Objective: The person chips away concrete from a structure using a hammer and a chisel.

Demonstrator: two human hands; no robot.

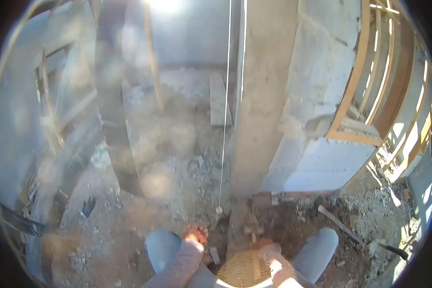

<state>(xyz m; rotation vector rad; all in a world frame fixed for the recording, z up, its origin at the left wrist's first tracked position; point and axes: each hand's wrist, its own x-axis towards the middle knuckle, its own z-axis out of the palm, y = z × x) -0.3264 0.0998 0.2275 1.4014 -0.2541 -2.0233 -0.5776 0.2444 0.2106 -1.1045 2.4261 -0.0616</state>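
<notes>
My left hand (pixel 196 234) is in front of my left knee, low over the dirt, its fingers curled in. A thin wire-like line shows beside the fingertips; what the fingers hold, if anything, is too small to make out. My right hand (pixel 266 245) is closed around the pale wooden handle of what looks like a hammer (pixel 251 222), its blocky head pointing away from me. Glare and blur hide the exact grip. Between and beyond my hands hangs a white string (pixel 224 120) with a round plumb weight (pixel 219 210) near the ground.
A concrete column (pixel 261 96) rises ahead, beside a pale wall panel (pixel 321 163). A wooden window frame (pixel 353 137) stands at the right. On the rubble lies a long-handled tool (pixel 341 223). A board (pixel 218 98) leans farther back, and a dark post (pixel 115 120) stands left.
</notes>
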